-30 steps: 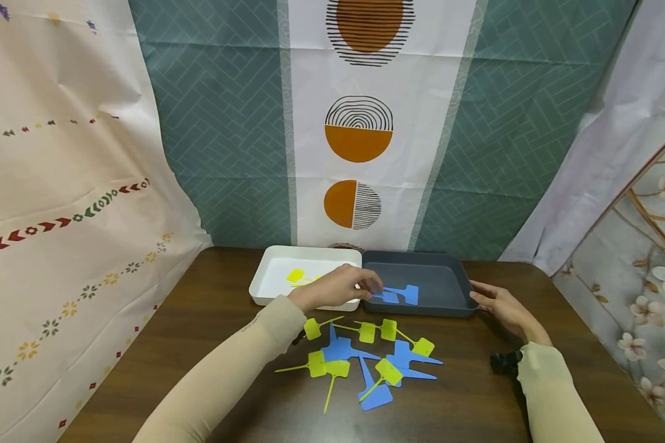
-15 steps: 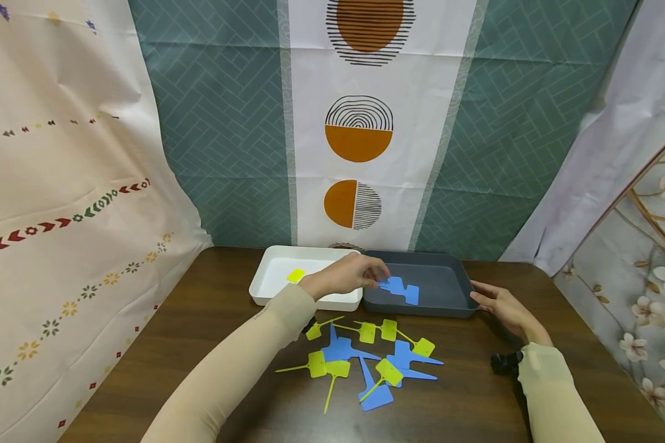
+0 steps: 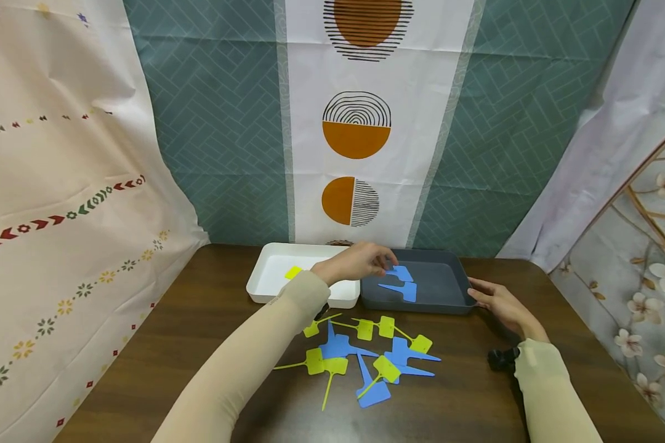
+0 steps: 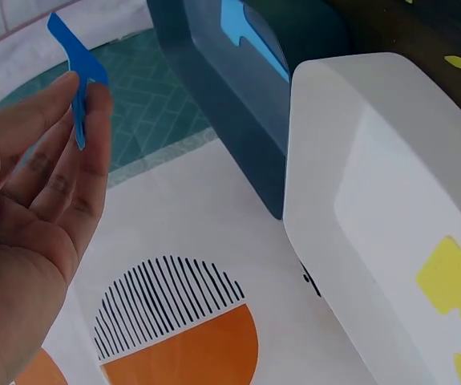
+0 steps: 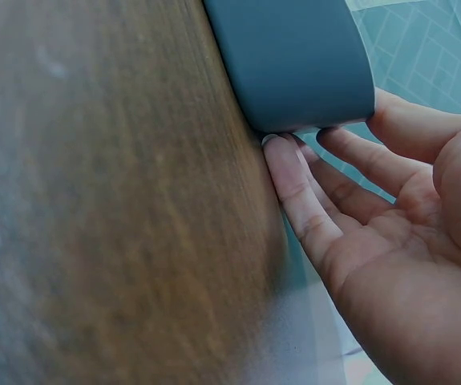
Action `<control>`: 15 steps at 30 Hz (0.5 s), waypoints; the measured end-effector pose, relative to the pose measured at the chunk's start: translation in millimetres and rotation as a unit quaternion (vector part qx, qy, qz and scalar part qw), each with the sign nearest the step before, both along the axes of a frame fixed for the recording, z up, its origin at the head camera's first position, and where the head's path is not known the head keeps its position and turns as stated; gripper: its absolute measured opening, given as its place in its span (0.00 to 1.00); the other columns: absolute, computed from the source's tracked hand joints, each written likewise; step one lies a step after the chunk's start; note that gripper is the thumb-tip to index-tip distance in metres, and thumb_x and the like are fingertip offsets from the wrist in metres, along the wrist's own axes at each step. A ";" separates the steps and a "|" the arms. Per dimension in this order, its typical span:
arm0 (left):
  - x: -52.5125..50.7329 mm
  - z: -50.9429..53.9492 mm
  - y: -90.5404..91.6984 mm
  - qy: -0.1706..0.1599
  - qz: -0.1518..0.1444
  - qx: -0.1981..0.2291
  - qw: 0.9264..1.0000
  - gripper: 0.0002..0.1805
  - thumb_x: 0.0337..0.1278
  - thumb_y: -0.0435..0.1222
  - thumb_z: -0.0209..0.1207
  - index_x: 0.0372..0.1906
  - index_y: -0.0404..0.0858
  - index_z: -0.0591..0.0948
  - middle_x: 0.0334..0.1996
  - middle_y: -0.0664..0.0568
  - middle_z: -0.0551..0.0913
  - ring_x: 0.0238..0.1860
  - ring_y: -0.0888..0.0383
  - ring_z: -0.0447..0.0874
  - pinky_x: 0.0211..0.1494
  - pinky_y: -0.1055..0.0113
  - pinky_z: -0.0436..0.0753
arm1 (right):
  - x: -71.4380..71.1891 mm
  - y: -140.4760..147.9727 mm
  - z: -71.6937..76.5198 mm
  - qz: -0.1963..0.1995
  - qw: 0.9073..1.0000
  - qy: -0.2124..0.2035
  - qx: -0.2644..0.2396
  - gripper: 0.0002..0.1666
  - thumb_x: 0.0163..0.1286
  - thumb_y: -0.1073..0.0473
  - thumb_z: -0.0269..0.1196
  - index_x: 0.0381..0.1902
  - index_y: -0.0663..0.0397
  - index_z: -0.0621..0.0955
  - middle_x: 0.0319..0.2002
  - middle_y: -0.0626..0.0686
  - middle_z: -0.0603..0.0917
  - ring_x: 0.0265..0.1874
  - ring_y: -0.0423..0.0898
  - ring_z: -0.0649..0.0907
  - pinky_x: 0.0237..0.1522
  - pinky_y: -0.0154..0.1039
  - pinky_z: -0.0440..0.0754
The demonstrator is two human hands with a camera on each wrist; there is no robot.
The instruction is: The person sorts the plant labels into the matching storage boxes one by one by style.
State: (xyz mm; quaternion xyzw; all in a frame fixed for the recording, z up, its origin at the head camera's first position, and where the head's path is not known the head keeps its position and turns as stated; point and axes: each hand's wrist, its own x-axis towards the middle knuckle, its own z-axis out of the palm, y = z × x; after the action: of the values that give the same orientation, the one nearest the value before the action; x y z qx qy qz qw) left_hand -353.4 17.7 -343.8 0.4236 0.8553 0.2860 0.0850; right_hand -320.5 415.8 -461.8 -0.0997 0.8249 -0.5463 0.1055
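Note:
My left hand [image 3: 357, 261] is over the left side of the dark grey tray [image 3: 442, 284], pinching a blue T-shaped plant label [image 4: 84, 70] between thumb and fingertips. A second blue label [image 3: 408, 291] lies on that tray's floor, below the held one. At the tray's right end, my right hand [image 3: 501, 306] touches the outer wall with its fingertips, fingers fairly straight. The white tray [image 3: 260, 280] stands close against the dark one. Some yellow labels [image 4: 448, 277] lie inside it, partly hidden by my left arm in the head view.
In front of the trays, several yellow labels [image 3: 314, 362] and blue labels [image 3: 374, 395] lie loose and overlapping on the brown wooden table [image 3: 449, 406]. A patterned cloth [image 3: 233, 154] hangs behind the table, with more cloth at both sides.
My left hand has lifted a blue label off the tray floor and moved right and slightly away with it. One blue label stays behind. My right hand keeps its place.

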 end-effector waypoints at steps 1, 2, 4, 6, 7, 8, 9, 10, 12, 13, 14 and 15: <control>-1.3 0.8 0.8 0.001 0.000 -0.001 1.000 0.17 0.69 0.29 0.65 0.59 0.37 0.85 0.47 0.47 0.88 0.46 0.59 0.85 0.49 0.71 0.83 | -0.5 0.0 0.5 -0.001 1.000 0.001 -0.001 0.43 0.84 0.51 0.55 0.81 0.71 0.52 0.80 0.74 0.49 0.77 0.70 0.54 0.53 0.22 0.72; -2.6 1.3 1.7 0.003 -0.001 -0.002 1.000 0.17 0.69 0.29 0.65 0.59 0.37 0.85 0.47 0.47 0.88 0.46 0.59 0.85 0.49 0.72 0.83 | -0.7 0.1 0.9 -0.001 1.000 0.002 0.001 0.42 0.84 0.52 0.55 0.81 0.72 0.52 0.80 0.74 0.49 0.77 0.70 0.55 0.53 0.21 0.72; -5.0 2.3 3.7 0.008 -0.003 -0.004 1.000 0.17 0.69 0.28 0.65 0.60 0.38 0.85 0.47 0.47 0.88 0.46 0.59 0.86 0.49 0.72 0.83 | -0.8 0.4 1.3 -0.005 1.000 0.002 0.005 0.42 0.84 0.52 0.55 0.81 0.72 0.53 0.80 0.74 0.51 0.76 0.69 0.56 0.52 0.21 0.73; -7.9 2.7 6.0 0.012 -0.005 -0.003 1.000 0.17 0.69 0.28 0.64 0.59 0.38 0.85 0.46 0.48 0.88 0.46 0.59 0.86 0.49 0.71 0.83 | -0.5 0.3 1.3 -0.009 1.000 0.001 0.008 0.42 0.84 0.52 0.55 0.81 0.71 0.53 0.79 0.73 0.52 0.76 0.68 0.56 0.52 0.22 0.73; -9.3 2.8 7.1 0.013 -0.005 -0.003 1.000 0.17 0.69 0.27 0.64 0.59 0.38 0.85 0.46 0.47 0.89 0.46 0.59 0.87 0.49 0.71 0.83 | -0.6 0.2 1.5 -0.006 1.000 0.004 0.013 0.42 0.84 0.52 0.54 0.80 0.72 0.53 0.79 0.74 0.52 0.76 0.68 0.57 0.52 0.22 0.74; -10.3 3.0 8.1 0.016 -0.004 -0.003 1.000 0.17 0.69 0.27 0.64 0.59 0.38 0.85 0.46 0.47 0.89 0.45 0.59 0.87 0.49 0.71 0.83 | -0.5 -0.1 1.4 -0.007 1.000 0.003 0.013 0.42 0.84 0.52 0.54 0.80 0.72 0.53 0.79 0.74 0.52 0.76 0.68 0.57 0.52 0.22 0.74; -11.3 3.2 9.1 0.017 -0.003 -0.003 1.000 0.17 0.68 0.27 0.64 0.59 0.38 0.85 0.45 0.47 0.89 0.45 0.58 0.87 0.49 0.71 0.83 | -0.5 -0.4 1.4 -0.007 1.000 0.002 0.012 0.42 0.84 0.51 0.54 0.80 0.72 0.53 0.79 0.74 0.52 0.76 0.68 0.57 0.52 0.22 0.74; -12.2 3.3 10.1 0.017 -0.001 -0.003 1.000 0.17 0.68 0.27 0.64 0.59 0.38 0.85 0.45 0.47 0.89 0.45 0.58 0.87 0.49 0.71 0.83 | -0.4 -0.8 1.5 -0.007 1.000 0.002 0.011 0.42 0.84 0.51 0.54 0.80 0.72 0.52 0.79 0.74 0.51 0.76 0.68 0.57 0.52 0.22 0.74; -13.2 3.7 11.9 0.018 0.003 -0.003 1.000 0.17 0.68 0.27 0.64 0.60 0.37 0.85 0.46 0.46 0.89 0.45 0.58 0.87 0.49 0.70 0.83 | -0.3 -1.3 2.0 -0.002 1.000 0.003 0.010 0.43 0.84 0.50 0.54 0.80 0.72 0.52 0.79 0.75 0.50 0.76 0.69 0.56 0.53 0.22 0.73; -13.6 3.7 12.9 0.017 0.004 -0.003 1.000 0.17 0.68 0.27 0.64 0.60 0.36 0.85 0.46 0.45 0.89 0.45 0.57 0.87 0.49 0.70 0.83 | -0.2 -1.2 2.2 0.000 1.000 0.004 0.010 0.43 0.84 0.50 0.54 0.80 0.72 0.52 0.79 0.75 0.50 0.76 0.69 0.56 0.53 0.22 0.73; -14.2 3.8 14.4 0.017 0.005 -0.003 1.000 0.17 0.68 0.27 0.64 0.60 0.37 0.85 0.46 0.46 0.89 0.45 0.58 0.87 0.49 0.71 0.83 | 0.1 -0.9 2.0 -0.003 1.000 0.003 0.006 0.43 0.84 0.50 0.55 0.81 0.72 0.52 0.80 0.74 0.50 0.76 0.68 0.56 0.53 0.21 0.73; -14.7 3.8 15.9 0.016 0.004 -0.002 1.000 0.18 0.69 0.27 0.64 0.60 0.36 0.84 0.46 0.46 0.89 0.45 0.58 0.87 0.49 0.71 0.83 | 0.4 -0.2 1.8 -0.003 1.000 0.004 0.007 0.43 0.84 0.50 0.55 0.81 0.72 0.52 0.79 0.74 0.51 0.76 0.66 0.58 0.53 0.22 0.73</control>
State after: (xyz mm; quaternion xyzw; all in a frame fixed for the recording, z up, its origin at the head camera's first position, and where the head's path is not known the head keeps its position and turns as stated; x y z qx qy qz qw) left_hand -368.2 33.6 -339.9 0.4242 0.8589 0.2782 0.0712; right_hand -320.1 415.6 -459.9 -0.0985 0.8295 -0.5405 0.1007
